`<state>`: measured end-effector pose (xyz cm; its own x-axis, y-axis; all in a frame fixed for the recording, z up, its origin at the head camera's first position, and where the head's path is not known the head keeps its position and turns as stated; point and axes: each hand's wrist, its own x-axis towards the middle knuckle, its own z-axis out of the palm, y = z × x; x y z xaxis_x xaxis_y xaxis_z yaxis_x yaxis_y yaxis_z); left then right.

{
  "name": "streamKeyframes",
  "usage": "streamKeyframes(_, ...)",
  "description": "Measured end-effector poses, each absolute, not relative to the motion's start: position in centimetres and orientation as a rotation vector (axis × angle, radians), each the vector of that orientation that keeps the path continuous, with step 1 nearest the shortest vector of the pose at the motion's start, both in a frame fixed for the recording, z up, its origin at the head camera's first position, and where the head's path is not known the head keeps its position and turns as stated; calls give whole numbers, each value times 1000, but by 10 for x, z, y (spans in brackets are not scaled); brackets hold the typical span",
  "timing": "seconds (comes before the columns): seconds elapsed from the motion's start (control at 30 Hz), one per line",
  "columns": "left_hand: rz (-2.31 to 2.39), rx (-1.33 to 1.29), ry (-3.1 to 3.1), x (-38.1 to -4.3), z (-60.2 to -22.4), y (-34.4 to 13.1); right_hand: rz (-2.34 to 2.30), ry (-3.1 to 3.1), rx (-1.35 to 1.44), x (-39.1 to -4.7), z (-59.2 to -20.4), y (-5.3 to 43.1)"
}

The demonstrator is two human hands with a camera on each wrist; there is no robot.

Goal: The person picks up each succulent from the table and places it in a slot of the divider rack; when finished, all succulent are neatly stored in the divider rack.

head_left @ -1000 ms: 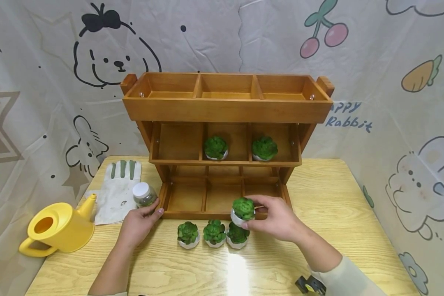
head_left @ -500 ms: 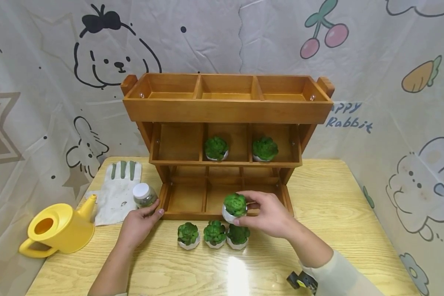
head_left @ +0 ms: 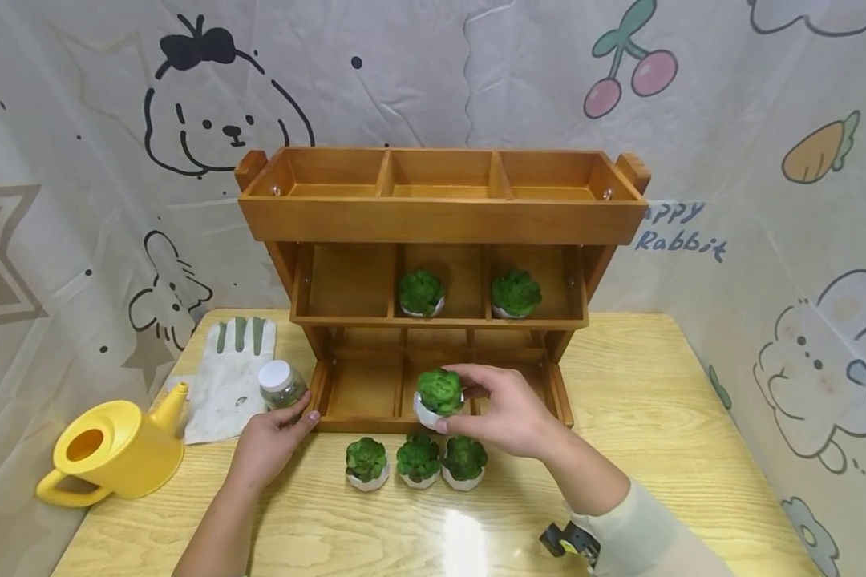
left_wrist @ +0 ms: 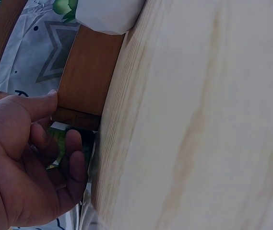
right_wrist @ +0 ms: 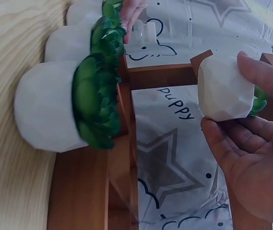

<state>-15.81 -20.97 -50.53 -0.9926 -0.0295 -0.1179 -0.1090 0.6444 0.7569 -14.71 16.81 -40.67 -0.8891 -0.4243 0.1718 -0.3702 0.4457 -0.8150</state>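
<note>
My right hand pinches a small potted succulent by its white faceted pot, between thumb and fingers. It is held above the front edge of the bottom tier of a wooden plant stand, near the middle compartment. In the right wrist view the white pot is tilted, its plant mostly hidden. My left hand grips the stand's lower left front corner, thumb at the front, beside a white-lidded jar. Three potted succulents stand in a row before the stand. Two more sit in its middle tier.
A yellow watering can stands at the left of the table, near a white glove with green fingers. A small black object shows at my right sleeve. A printed cloth hangs behind and at the sides.
My right hand has carried the held succulent left and slightly up, from near the right compartment toward the middle one. My left hand has stayed at the stand's corner.
</note>
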Motion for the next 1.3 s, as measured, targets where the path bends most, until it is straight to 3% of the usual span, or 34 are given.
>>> streamKeyframes(1.3, 1269, -115, 2767, -158, -504, -209, -1516, 2579, -917, -177, -362, 104)
